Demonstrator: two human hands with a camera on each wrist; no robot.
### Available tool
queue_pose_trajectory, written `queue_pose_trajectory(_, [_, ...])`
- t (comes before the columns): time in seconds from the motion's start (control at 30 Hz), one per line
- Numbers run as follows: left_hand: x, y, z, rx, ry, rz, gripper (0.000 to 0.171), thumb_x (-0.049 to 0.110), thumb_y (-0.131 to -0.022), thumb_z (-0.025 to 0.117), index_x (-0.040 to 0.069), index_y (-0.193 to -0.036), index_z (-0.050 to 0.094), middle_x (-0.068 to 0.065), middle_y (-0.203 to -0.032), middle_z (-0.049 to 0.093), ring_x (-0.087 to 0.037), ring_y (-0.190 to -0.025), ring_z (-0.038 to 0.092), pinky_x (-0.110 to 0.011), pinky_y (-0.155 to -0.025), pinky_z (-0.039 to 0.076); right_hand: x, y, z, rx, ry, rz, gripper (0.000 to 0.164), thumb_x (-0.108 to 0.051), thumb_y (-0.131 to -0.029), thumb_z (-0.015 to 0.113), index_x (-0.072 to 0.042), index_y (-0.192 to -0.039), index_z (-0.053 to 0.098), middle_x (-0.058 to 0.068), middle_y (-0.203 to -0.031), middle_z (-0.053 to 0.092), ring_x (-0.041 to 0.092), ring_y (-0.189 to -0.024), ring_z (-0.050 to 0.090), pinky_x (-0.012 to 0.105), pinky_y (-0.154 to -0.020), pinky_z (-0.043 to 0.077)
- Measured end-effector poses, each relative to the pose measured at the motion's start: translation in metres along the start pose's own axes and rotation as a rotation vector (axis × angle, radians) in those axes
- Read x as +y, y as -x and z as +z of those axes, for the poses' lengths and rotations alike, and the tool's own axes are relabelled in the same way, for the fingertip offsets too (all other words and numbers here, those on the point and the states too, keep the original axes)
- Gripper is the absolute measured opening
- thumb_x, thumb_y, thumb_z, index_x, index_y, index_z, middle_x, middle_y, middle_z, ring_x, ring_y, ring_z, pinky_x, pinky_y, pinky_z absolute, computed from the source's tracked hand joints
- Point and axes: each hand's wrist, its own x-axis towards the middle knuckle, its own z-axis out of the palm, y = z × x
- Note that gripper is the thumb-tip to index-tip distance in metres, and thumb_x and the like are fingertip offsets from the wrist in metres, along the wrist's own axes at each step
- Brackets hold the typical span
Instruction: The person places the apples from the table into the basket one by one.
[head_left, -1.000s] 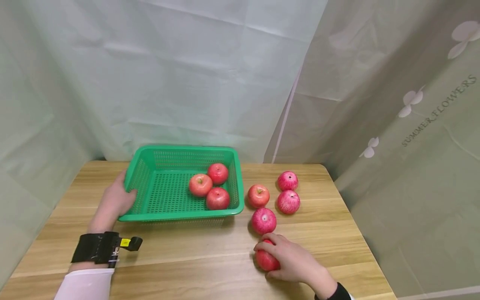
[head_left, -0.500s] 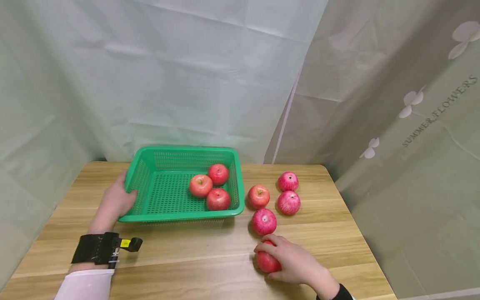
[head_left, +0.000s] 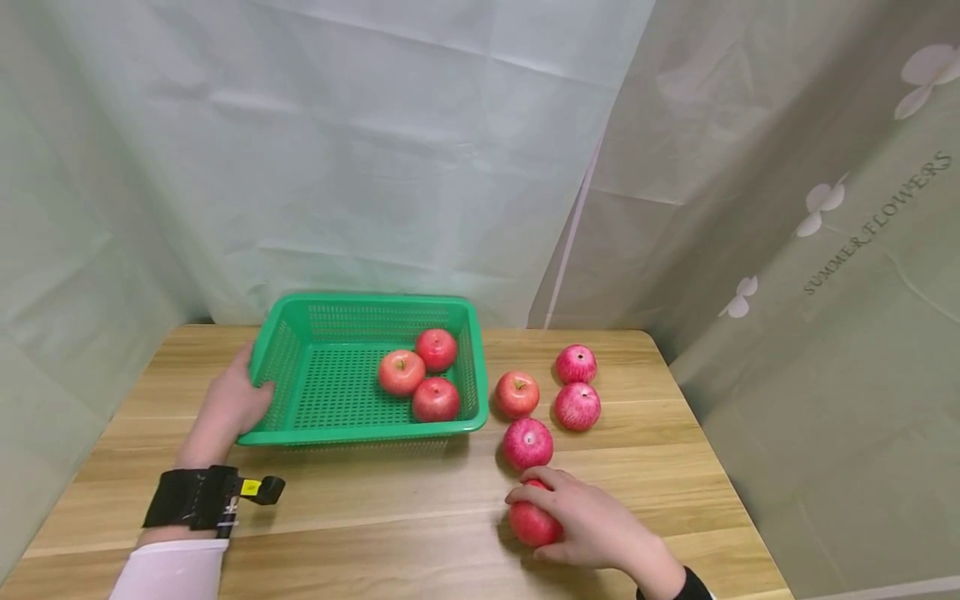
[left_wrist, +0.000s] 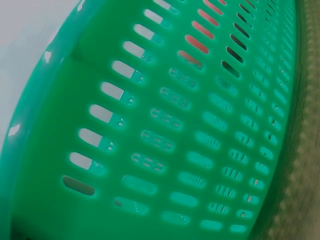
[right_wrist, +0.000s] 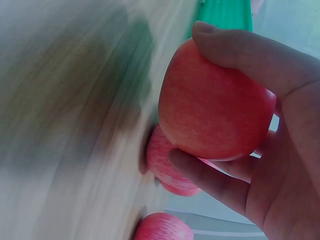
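Observation:
My left hand (head_left: 234, 398) grips the left rim of a green plastic basket (head_left: 322, 434), with the thumb over the inner side. Three red apples lie inside, at the basket's right end; one is the paler apple (head_left: 401, 372). At the front right of the table, my right hand (head_left: 592, 521) has its fingers and thumb curled round a red apple (head_left: 534, 518). In the right wrist view this apple (right_wrist: 215, 105) is pinched between thumb and fingers. Just behind it sits a pink-striped apple (head_left: 528, 443). The left wrist view shows only the basket's slotted wall (left_wrist: 150, 125).
An orange-red apple (head_left: 517, 394) stands beside the basket's right wall. Two pink-striped apples, the nearer one (head_left: 577, 407) and the farther one (head_left: 576, 364), stand further right. The wooden table (head_left: 360, 517) ends against a pale curtain (head_left: 375, 167) behind and at the sides.

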Motion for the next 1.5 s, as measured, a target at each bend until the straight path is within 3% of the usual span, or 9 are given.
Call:
queue_pose_trajectory(0.6, [0.0,-0.001,0.001,0.014,0.004,-0.006,0.075,0.008,-0.106,0.049,-0.009,-0.166,0.008,-0.051,-0.142,0.041,-0.053,-0.103,0.056,-0.057,-0.077,0.05,-0.007,-0.006,-0.018,0.023,-0.003,-0.023,0.072,-0.033,-0.079,0.097,-0.035,-0.143,0.064,-0.005,-0.142,0.058,0.016,-0.12,0.059,0.038,-0.091,0.059])
queue_pose_trajectory(0.87, [0.001,-0.001,0.001,0.007,0.007,-0.022,0.075,0.009,-0.106,0.049,-0.009,-0.166,0.008,-0.052,-0.143,0.04,-0.053,-0.103,0.056,-0.056,-0.077,0.051,-0.008,-0.01,-0.026,0.044,0.001,-0.043,0.074,-0.035,-0.079,0.097,-0.034,-0.144,0.063,-0.007,-0.145,0.057,0.017,-0.12,0.061,0.04,-0.092,0.059])
queue_pose_trajectory(1.17, [0.001,0.0,0.002,0.008,0.012,-0.024,0.076,0.009,-0.106,0.049,-0.008,-0.167,0.008,-0.051,-0.143,0.041,-0.05,-0.099,0.059,-0.047,-0.071,0.051,-0.01,-0.014,-0.037,0.058,0.015,-0.064,0.075,-0.036,-0.078,0.098,-0.033,-0.144,0.063,-0.007,-0.146,0.056,0.018,-0.121,0.061,0.04,-0.09,0.059])
queue_pose_trajectory(1.3, [0.002,0.001,0.001,0.01,0.015,-0.018,0.075,0.009,-0.106,0.05,-0.009,-0.166,0.008,-0.051,-0.142,0.041,-0.051,-0.1,0.059,-0.05,-0.073,0.051,-0.011,-0.016,-0.044,0.062,0.008,-0.058,0.076,-0.037,-0.078,0.098,-0.038,-0.145,0.061,-0.008,-0.147,0.054,0.018,-0.123,0.059,0.039,-0.089,0.059])
queue_pose_trajectory(1.5, [0.002,0.001,0.0,0.011,0.009,-0.007,0.075,0.009,-0.106,0.05,-0.01,-0.166,0.009,-0.051,-0.142,0.041,-0.052,-0.101,0.057,-0.055,-0.076,0.052,-0.01,-0.02,-0.05,0.077,-0.003,-0.09,0.074,-0.035,-0.078,0.098,-0.034,-0.144,0.063,-0.008,-0.146,0.054,0.016,-0.127,0.057,0.04,-0.091,0.059])
